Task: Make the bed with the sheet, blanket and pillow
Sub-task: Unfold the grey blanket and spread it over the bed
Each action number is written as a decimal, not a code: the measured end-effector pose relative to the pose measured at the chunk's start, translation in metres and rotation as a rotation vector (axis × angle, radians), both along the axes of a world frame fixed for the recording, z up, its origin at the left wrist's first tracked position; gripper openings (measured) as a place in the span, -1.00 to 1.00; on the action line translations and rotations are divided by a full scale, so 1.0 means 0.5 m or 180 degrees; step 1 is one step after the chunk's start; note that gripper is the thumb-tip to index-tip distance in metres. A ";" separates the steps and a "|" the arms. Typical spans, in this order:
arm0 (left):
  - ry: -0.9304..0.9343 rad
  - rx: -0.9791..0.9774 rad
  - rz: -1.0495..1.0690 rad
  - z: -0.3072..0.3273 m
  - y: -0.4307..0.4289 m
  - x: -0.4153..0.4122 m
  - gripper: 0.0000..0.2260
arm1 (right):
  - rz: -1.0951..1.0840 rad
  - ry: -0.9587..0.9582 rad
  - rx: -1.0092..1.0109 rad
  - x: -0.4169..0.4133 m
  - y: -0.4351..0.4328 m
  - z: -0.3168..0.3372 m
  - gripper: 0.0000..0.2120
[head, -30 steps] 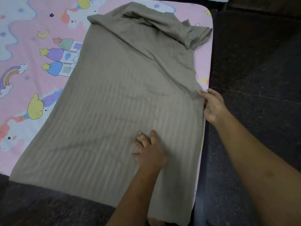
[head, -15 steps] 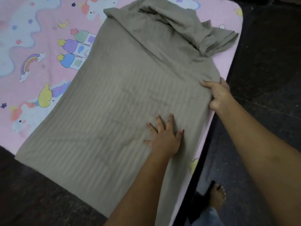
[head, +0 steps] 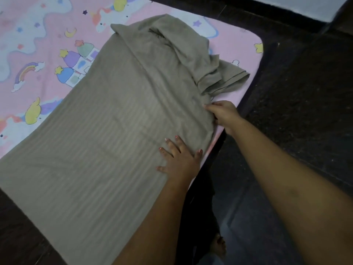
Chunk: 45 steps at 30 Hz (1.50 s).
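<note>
**Left hand (head: 180,161) flat on blanket (head: 107,142); right hand (head: 223,113) gripping its edge**

Left hand: palm down, fingers straight and spread, pressing on the blanket close to its right edge. It holds nothing. The nails are painted light pink.

Right hand: just beyond the left hand, at the blanket's right edge. The fingers are curled and the thumb lies on top, pinching the fabric where the flat part meets the bunched part. How much cloth is inside the grip cannot be told.

Blanket: taupe with faint woven stripes, lying diagonally across the near right part of the bed. The near part is spread flat, and its lower edge runs past the mattress edge over the floor (head: 305,111). The far end is folded back on itself in a loose heap, with a hemmed corner pointing toward the right side of the mattress.

Sheet (head: 47,44): pink, printed with unicorns, rainbows, clouds and stars. It covers the mattress under the blanket and shows to the left of it, beyond it, and as a thin strip along the right edge by both hands.

Surroundings: a dark bed frame (head: 264,60) borders the mattress on the right. The floor is dark and speckled. A bare foot (head: 217,245) stands on the floor beside the frame, partly blurred.
</note>
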<state>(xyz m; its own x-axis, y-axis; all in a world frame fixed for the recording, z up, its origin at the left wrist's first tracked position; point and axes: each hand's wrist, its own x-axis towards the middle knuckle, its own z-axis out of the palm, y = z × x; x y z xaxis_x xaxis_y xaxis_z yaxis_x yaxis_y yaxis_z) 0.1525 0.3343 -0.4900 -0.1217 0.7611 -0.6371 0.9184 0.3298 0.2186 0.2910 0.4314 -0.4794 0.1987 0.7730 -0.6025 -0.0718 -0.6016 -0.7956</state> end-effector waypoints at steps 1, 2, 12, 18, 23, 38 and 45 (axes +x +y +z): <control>-0.0003 0.0005 -0.0002 -0.002 0.002 0.003 -0.26 | -0.0005 0.0127 -0.0042 -0.005 0.013 0.002 -0.81; -0.0001 0.0017 -0.0008 -0.006 0.006 0.006 -0.27 | -0.0027 0.0310 -0.0121 -0.009 0.027 0.004 -0.78; -0.0418 -0.0066 0.0208 0.013 0.103 0.042 -0.38 | -0.0731 0.1327 -0.0256 0.000 0.123 0.001 -0.38; -0.0552 -0.0244 0.0911 0.034 0.223 0.099 -0.38 | -0.1512 0.0937 0.0425 0.173 0.181 0.006 -0.25; -0.0418 0.0013 0.0270 0.017 0.316 0.139 -0.39 | -0.0177 -0.0562 0.0072 0.180 0.261 0.003 0.04; -0.1352 0.0510 -0.0226 0.000 0.447 0.162 -0.40 | 0.0501 -0.2751 0.0368 0.296 0.388 -0.017 -0.84; -0.1737 0.1055 0.0198 -0.008 0.492 0.131 -0.45 | -0.1018 -0.1339 0.0429 0.288 0.454 0.018 -0.66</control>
